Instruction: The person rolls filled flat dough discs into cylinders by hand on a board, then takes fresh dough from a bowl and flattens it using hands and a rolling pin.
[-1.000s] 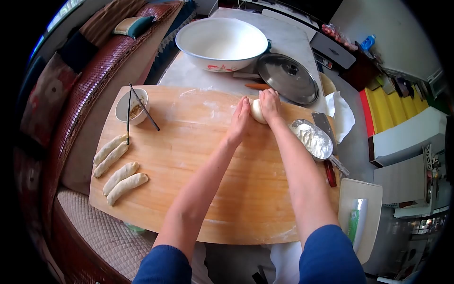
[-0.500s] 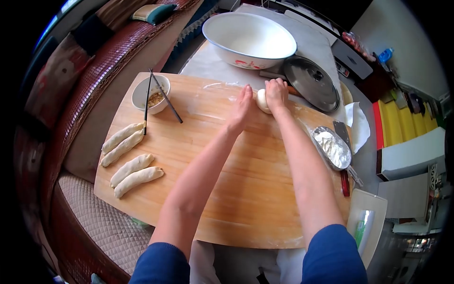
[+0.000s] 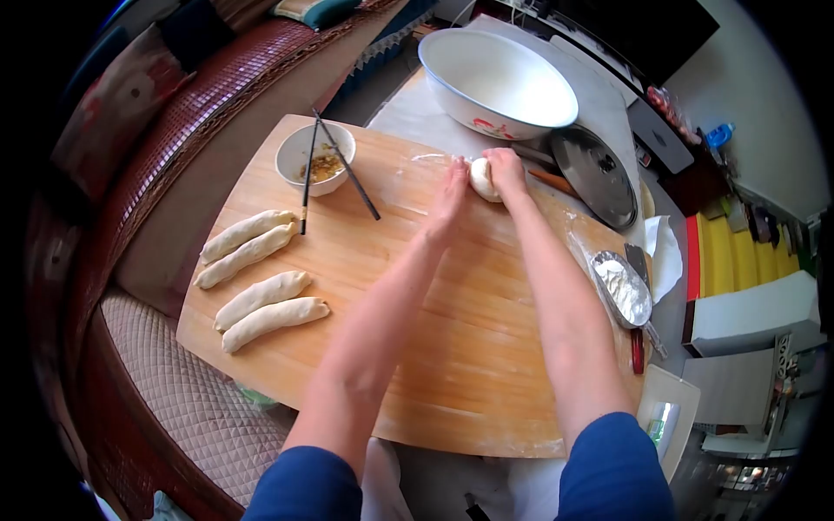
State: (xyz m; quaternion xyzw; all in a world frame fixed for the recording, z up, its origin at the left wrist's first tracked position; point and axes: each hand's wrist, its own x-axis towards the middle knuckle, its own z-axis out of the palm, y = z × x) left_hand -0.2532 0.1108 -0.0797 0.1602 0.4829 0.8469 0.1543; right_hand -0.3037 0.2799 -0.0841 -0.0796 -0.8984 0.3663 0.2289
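Note:
A round white lump of dough (image 3: 483, 181) rests near the far edge of the wooden board (image 3: 460, 339). My right hand (image 3: 506, 174) curls around its right side, with fingers over the top. Just left of the lump, my left hand (image 3: 451, 193) lies on edge with its fingers stretched out; whether it touches the dough I cannot tell. Several filled dough rolls (image 3: 276, 323) lie in two pairs at the board's left. Behind them stands a white bowl (image 3: 291, 161) with a little brown filling, and dark chopsticks (image 3: 354, 178) lean across its rim.
A large white enamel basin (image 3: 495, 82) and a dark pot lid (image 3: 595, 178) sit beyond the board. At the right edge are a metal scoop of flour (image 3: 624, 291) and a knife with a red handle (image 3: 638, 352). A sofa (image 3: 174, 130) runs along the left.
The camera view has turned slightly, so the board and bowl appear shifted right. My hands stay at the dough lump, the right still curled on it, the left still flat.

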